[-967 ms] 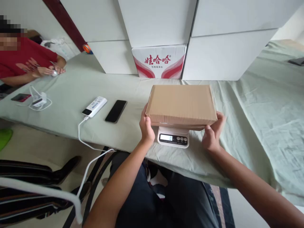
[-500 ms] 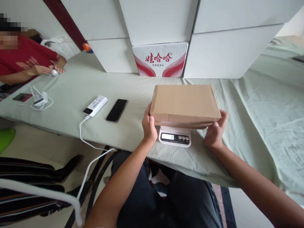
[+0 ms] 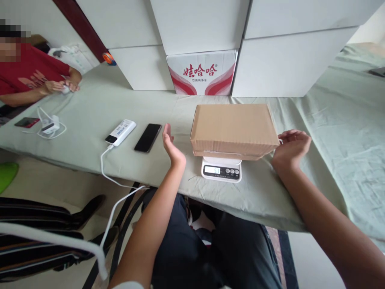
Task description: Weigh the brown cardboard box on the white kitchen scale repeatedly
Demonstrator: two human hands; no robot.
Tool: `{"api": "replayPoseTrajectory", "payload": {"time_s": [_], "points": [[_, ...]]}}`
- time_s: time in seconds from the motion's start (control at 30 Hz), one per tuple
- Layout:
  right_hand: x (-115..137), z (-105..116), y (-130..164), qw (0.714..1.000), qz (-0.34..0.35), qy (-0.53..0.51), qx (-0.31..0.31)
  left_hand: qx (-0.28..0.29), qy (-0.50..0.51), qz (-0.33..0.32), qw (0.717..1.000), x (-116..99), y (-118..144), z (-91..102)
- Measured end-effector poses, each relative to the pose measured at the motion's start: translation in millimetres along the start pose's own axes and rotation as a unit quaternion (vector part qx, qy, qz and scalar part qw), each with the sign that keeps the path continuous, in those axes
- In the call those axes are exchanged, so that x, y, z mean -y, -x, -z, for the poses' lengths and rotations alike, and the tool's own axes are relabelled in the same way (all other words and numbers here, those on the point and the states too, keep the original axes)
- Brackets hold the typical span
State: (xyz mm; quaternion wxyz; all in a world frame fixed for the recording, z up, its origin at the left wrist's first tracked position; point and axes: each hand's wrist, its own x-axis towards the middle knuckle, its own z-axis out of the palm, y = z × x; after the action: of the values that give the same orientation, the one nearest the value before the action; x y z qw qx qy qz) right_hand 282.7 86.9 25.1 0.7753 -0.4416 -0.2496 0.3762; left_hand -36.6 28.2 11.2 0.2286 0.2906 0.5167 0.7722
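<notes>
1. Fingers (image 3: 167, 129) of our left hand (image 3: 174, 149) are extended and released; nothing is grasped. We locate this hand left of the scale (image 3: 221, 170), palm turned toward it.
2. Fingers of our right hand (image 3: 290, 147) are loosely curved and also hold nothing. This hand sits right of the scale, palm partly upturned. We cannot tell whether a fingertip touches the box.
3. The cardboard box (image 3: 233, 122) rests on top of the scale, overhanging it at left and right, with more overhang at right. The scale's front panel projects toward us from beneath it; its lit display appears to read 51.
4. Governing relation: the box lies between our hands, its long axis running left to right across the scale. It is to the right of our left fingers and to the left of our right fingers.
5. The right hand is nearer, just beside the box's right end. A clear gap separates our left hand from the left end.
6. Left of the scale, beyond our left hand, we note a dark phone (image 3: 148, 137), then a white power bank (image 3: 120, 132) with a cable plugged in. Behind the scale stands a red-printed carton (image 3: 203, 74), with plain white boxes (image 3: 276, 66) around it.
</notes>
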Motion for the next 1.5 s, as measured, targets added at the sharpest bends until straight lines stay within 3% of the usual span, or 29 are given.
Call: {"api": "replayPoseTrajectory", "payload": {"time_s": [0.1, 0.17, 0.33, 0.57, 0.8, 1.17, 1.5], "points": [[4.2, -1.8, -6.3, 0.999, -0.037, -0.031, -0.014, -0.052, -0.015, 0.005, 0.999, 6.5, -14.6, 1.5], [6.2, -2.3, -3.8, 0.998, -0.039, -0.041, 0.013, -0.063, -0.016, 0.025, 0.998, 8.9, -20.6, 0.5], [9.8, -2.7, 8.0, 0.998, -0.021, -0.01, 0.051, -0.002, 0.002, 0.05, 0.999, 5.4, -23.8, -5.8], [10.1, -5.2, 14.4, 0.998, -0.007, 0.018, 0.066, 0.022, -0.004, 0.041, 0.999, 10.3, -24.7, -11.0], [7.0, -2.0, 14.9, 0.997, 0.003, 0.031, 0.069, -0.011, -0.037, -0.04, 0.998, 15.5, -24.9, -16.9], [6.1, 0.7, 19.4, 0.995, 0.002, 0.073, 0.071, 0.004, -0.051, -0.024, 0.998, 14.6, -26.7, -16.6], [6.3, 3.7, 17.8, 0.987, 0.002, 0.105, 0.121, 0.003, -0.037, -0.017, 0.999, 20.7, -31.2, -18.2]]}}
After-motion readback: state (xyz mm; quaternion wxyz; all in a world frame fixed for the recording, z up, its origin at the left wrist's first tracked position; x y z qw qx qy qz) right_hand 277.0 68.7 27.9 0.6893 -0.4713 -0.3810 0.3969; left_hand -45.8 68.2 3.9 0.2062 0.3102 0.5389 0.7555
